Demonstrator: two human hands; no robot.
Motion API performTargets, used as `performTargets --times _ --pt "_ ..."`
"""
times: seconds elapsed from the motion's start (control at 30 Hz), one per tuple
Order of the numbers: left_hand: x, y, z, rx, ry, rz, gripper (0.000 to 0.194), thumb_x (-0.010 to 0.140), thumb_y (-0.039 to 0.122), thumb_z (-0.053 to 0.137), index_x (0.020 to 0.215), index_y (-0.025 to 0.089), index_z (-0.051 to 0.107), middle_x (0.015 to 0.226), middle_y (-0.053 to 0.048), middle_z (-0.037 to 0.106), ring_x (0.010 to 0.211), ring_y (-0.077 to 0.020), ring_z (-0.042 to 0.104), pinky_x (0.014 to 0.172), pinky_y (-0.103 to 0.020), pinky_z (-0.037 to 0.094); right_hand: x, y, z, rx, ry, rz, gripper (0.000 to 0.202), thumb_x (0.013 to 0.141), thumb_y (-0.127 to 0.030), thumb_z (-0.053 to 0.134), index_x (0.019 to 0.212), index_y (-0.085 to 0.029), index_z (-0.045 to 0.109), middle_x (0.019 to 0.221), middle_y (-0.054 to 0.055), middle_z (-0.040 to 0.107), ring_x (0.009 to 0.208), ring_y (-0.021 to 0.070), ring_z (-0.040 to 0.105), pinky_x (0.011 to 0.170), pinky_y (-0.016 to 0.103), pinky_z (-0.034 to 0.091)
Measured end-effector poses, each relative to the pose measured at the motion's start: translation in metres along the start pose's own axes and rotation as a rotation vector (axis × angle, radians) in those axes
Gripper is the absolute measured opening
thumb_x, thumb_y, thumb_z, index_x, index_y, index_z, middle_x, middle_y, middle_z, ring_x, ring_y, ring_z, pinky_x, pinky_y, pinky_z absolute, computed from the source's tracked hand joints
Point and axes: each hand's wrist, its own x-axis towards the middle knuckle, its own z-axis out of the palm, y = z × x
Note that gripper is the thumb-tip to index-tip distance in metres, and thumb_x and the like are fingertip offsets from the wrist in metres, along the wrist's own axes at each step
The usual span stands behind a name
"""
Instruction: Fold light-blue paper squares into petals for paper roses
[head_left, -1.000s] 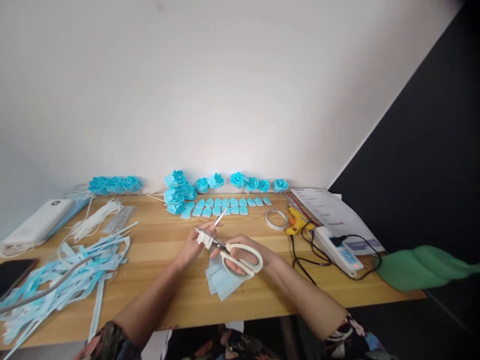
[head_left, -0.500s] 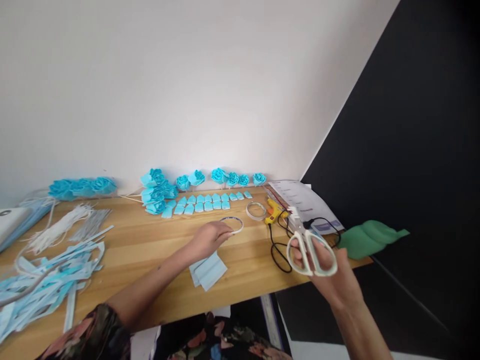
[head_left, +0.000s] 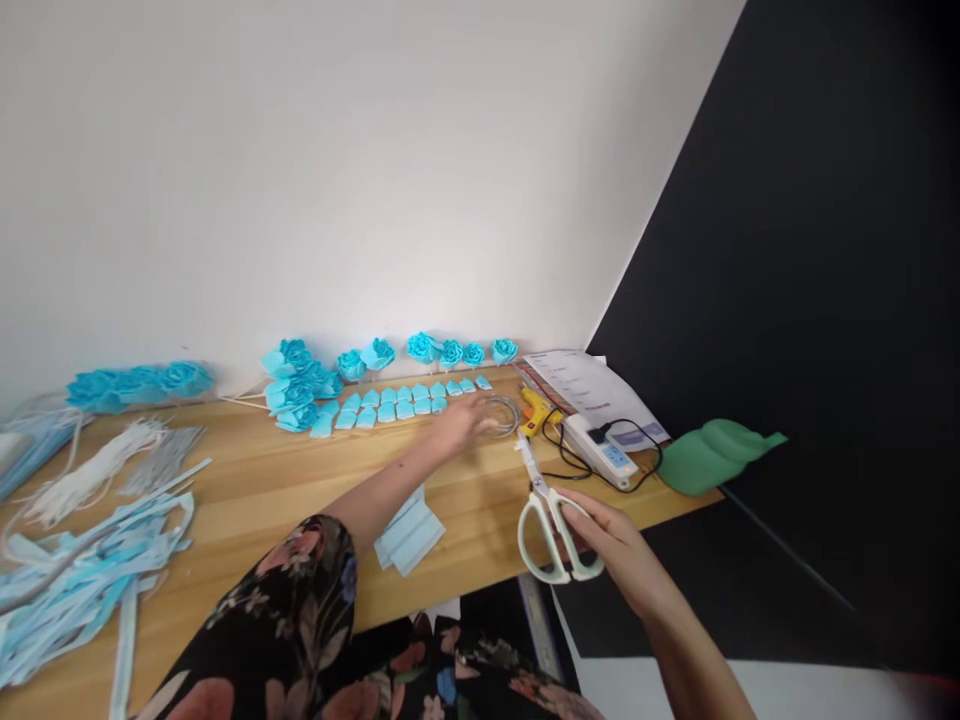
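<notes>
My left hand (head_left: 461, 424) reaches over the table with its fingers closed at the left edge of a thin tape roll (head_left: 513, 402). A second thin roll seems to lie with it, but blur and my fingers hide how they overlap. My right hand (head_left: 609, 535) grips a pair of scissors (head_left: 551, 508) with cream-white handles, held above the table's front edge. Their blades point away from me toward the yellow glue gun (head_left: 537, 408). Between my arms lie folded pale-blue mask sheets (head_left: 411, 535).
Blue fabric roses (head_left: 296, 385) line the wall behind rows of cut blue petals (head_left: 386, 411). Cut strips (head_left: 82, 580), white cords (head_left: 101, 470) and grey wires (head_left: 165, 460) cover the left. A white power strip (head_left: 600, 450), printed papers (head_left: 592, 385) and green sheet (head_left: 712, 455) occupy the right.
My left hand has carried a thin roll right and away from me to the other roll. My right hand has brought the scissors leftward and slightly lower, and the view has shifted.
</notes>
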Motion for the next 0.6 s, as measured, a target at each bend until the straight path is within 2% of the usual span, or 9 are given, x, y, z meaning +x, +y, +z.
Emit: performTargets --times 0.17,0.23,0.3,0.37,0.43,0.5,0.57,0.6 --pt "-0.034 0.015 -0.055 -0.129 0.21 -0.105 0.041 0.095 0.04 0.036 0.116 0.016 0.063 0.119 -0.012 0.062 0.114 -0.0224 0.054 0.098 -0.036 0.041 0.034 0.023 0.025 -0.17 -0.091 -0.039 0.05 0.08 -0.05 0.06 0.117 -0.016 0.065 0.088 0.006 0.071 0.066 0.0161 0.06 0.056 0.025 0.047" --pt "-0.051 0.02 -0.071 -0.177 0.21 -0.15 0.042 0.095 0.041 0.036 0.113 0.016 0.065 0.111 -0.011 0.066 0.106 -0.0216 0.058 0.093 -0.034 0.044 0.05 0.027 0.037 -0.237 -0.097 -0.076 0.049 0.08 -0.05 0.059 0.114 -0.016 0.066 0.081 0.005 0.071 0.061 0.0149 0.059 0.052 0.024 0.044" --pt "-0.069 0.021 -0.081 -0.219 0.146 -0.235 0.044 0.094 0.043 0.036 0.11 0.016 0.066 0.104 -0.01 0.069 0.094 -0.0207 0.062 0.084 -0.032 0.047 0.064 0.027 0.047 -0.338 -0.102 -0.108 0.047 0.082 -0.049 0.055 0.114 -0.017 0.066 0.072 0.002 0.07 0.053 0.0134 0.055 0.048 0.023 0.04" --pt "-0.085 0.018 -0.086 -0.247 0.05 -0.317 0.044 0.093 0.044 0.037 0.107 0.016 0.068 0.099 -0.009 0.07 0.084 -0.0191 0.063 0.076 -0.029 0.048 0.072 0.024 0.053 -0.514 -0.077 -0.164 0.041 0.086 -0.046 0.05 0.11 -0.018 0.068 0.069 0.002 0.069 0.054 0.015 0.056 0.05 0.025 0.041" --pt "-0.099 0.015 -0.088 -0.262 -0.033 -0.371 0.042 0.092 0.043 0.039 0.106 0.016 0.068 0.096 -0.007 0.071 0.077 -0.0172 0.063 0.071 -0.027 0.047 0.076 0.02 0.056 -0.757 0.012 -0.331 0.033 0.088 -0.04 0.049 0.102 -0.02 0.071 0.081 0.005 0.071 0.07 0.0198 0.062 0.063 0.03 0.046" --pt "-0.109 0.011 -0.089 -0.273 -0.075 -0.401 0.04 0.091 0.04 0.041 0.11 0.016 0.066 0.094 -0.007 0.071 0.073 -0.0157 0.061 0.068 -0.025 0.046 0.075 0.015 0.059 -0.969 0.104 -0.515 0.027 0.088 -0.034 0.05 0.097 -0.021 0.072 0.093 0.008 0.07 0.087 0.0242 0.061 0.077 0.035 0.046" --pt "-0.114 0.008 -0.089 -0.279 -0.097 -0.426 0.04 0.09 0.038 0.042 0.115 0.015 0.064 0.09 -0.006 0.071 0.069 -0.0148 0.061 0.066 -0.024 0.045 0.073 0.01 0.065 -1.074 0.11 -0.625 0.024 0.089 -0.031 0.05 0.096 -0.021 0.07 0.094 0.009 0.069 0.091 0.0251 0.059 0.081 0.037 0.044" --pt "-0.115 0.007 -0.088 -0.278 -0.105 -0.437 0.04 0.09 0.037 0.043 0.116 0.015 0.063 0.089 -0.006 0.071 0.068 -0.0144 0.06 0.065 -0.024 0.045 0.072 0.008 0.07 -1.085 0.072 -0.652 0.023 0.089 -0.03 0.05 0.096 -0.022 0.069 0.092 0.008 0.069 0.09 0.0242 0.059 0.08 0.036 0.044"
